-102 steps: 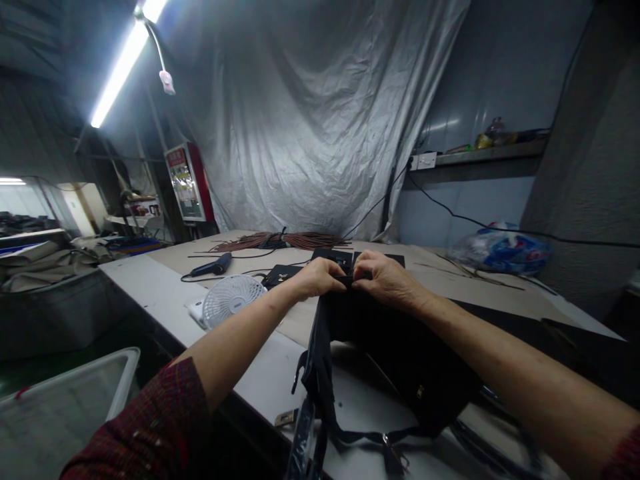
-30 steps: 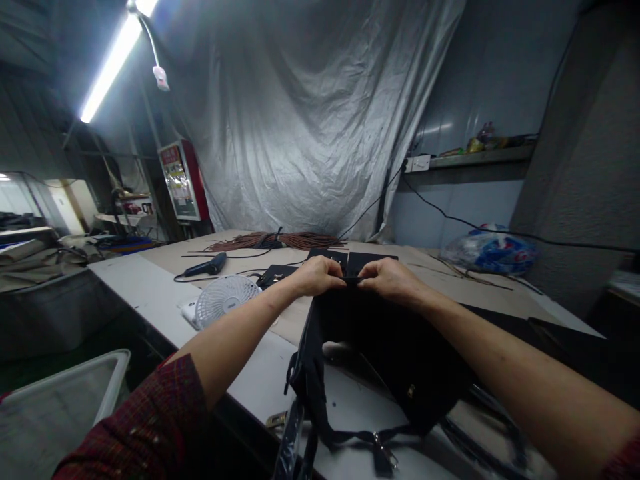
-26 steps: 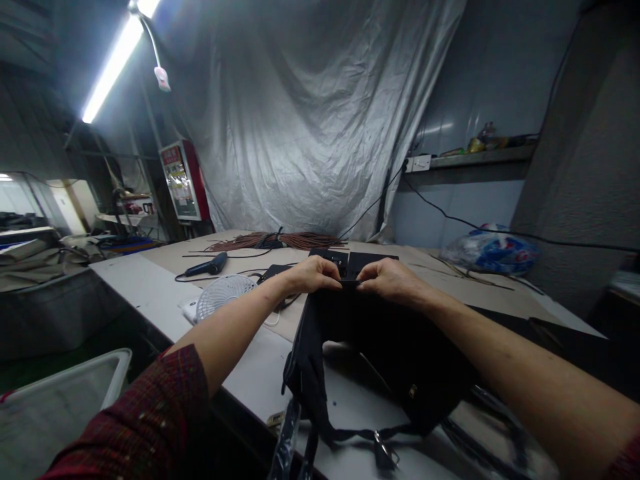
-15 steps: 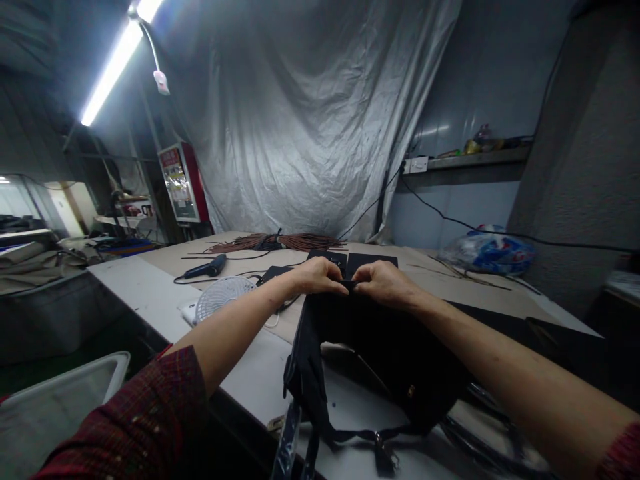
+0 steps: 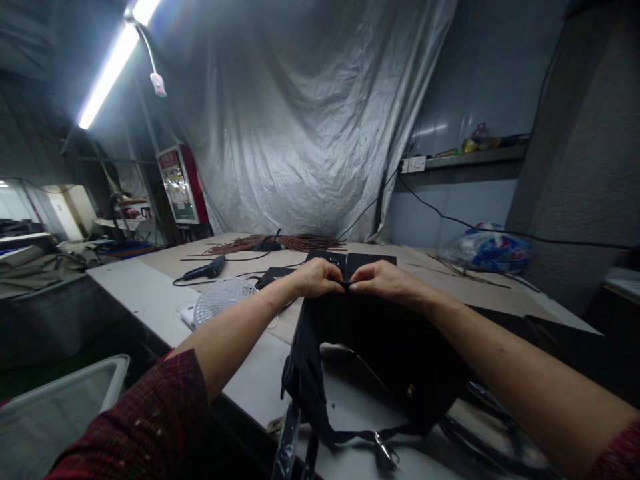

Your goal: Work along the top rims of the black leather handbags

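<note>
A black bag (image 5: 395,347) stands on the worktable in front of me, its far upper edge raised between my hands. My left hand (image 5: 320,277) pinches that edge with thumb and fingers. Right beside it, my right hand (image 5: 377,280) pinches the same edge, the fingertips of both hands nearly meeting. A black strap with a metal clasp (image 5: 384,447) hangs along the near side of the bag. Small brass-coloured hardware (image 5: 411,391) shows on its dark panel. The bag's inside is too dark to make out.
On the table (image 5: 125,283) lie a white fan (image 5: 223,300), a dark corded tool (image 5: 205,269), a bundle of brown strips (image 5: 275,243) and flat black pieces (image 5: 373,259). A plastic bag (image 5: 490,250) sits at the back right. A white bin (image 5: 65,413) stands at lower left.
My right hand has shifted slightly left along the bag's edge, closer to my left hand. The bag stays in nearly the same place, and the view has moved a little.
</note>
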{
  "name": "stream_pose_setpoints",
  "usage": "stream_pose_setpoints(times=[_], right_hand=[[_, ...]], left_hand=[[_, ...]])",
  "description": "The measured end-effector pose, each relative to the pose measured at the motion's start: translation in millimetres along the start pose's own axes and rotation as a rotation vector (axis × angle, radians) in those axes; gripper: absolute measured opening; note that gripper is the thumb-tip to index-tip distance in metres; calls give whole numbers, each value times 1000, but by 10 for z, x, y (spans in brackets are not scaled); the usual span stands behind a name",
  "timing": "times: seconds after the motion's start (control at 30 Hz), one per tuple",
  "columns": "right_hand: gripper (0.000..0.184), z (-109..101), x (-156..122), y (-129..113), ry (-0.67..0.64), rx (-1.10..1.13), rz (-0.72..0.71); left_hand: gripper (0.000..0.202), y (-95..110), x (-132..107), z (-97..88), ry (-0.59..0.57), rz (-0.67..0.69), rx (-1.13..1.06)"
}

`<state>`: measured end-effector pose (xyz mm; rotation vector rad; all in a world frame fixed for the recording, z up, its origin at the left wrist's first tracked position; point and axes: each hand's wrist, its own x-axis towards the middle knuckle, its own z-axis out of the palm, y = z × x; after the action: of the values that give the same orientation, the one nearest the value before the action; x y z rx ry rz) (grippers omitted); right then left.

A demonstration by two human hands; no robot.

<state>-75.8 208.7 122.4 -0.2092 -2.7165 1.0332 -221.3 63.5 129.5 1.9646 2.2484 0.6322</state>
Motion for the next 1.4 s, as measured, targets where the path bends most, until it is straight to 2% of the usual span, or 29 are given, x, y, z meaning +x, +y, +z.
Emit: stream_pose_setpoints(times=[0.23, 0.5, 0.63, 0.77, 0.83, 0.9, 1.03, 1.17, 1.27, 1.4], right_hand=[[20, -23, 4, -45, 58, -157, -39], [14, 98, 53, -138, 207, -354, -46], [22, -87, 25, -150, 178, -263, -18], [30, -395, -202, -142, 295, 22, 88], [27, -476, -349, -114, 266, 42, 135], [26, -493, -483, -68, 212, 11, 148], [26, -453, -704, 16, 205, -73, 131], [26, -375, -938, -41, 369, -235, 155], [30, -210, -1117, -135, 434, -371, 169], [48, 115, -1350, -141, 385, -436, 286]], left_hand=[[17, 41, -17, 18, 38, 31, -8], [19, 46, -23, 45, 82, -8, 41], [18, 36, -5, 25, 118, -79, 121], [33, 32, -12, 39, 128, -67, 97], [37, 44, -18, 54, 129, -42, 74], [31, 66, -14, 62, 125, -19, 54], [29, 114, 17, 46, 156, -18, 107], [24, 150, 28, 30, 195, 6, 250], [22, 158, 33, 39, 215, 5, 269], [19, 157, 43, 58, 231, -9, 243]])
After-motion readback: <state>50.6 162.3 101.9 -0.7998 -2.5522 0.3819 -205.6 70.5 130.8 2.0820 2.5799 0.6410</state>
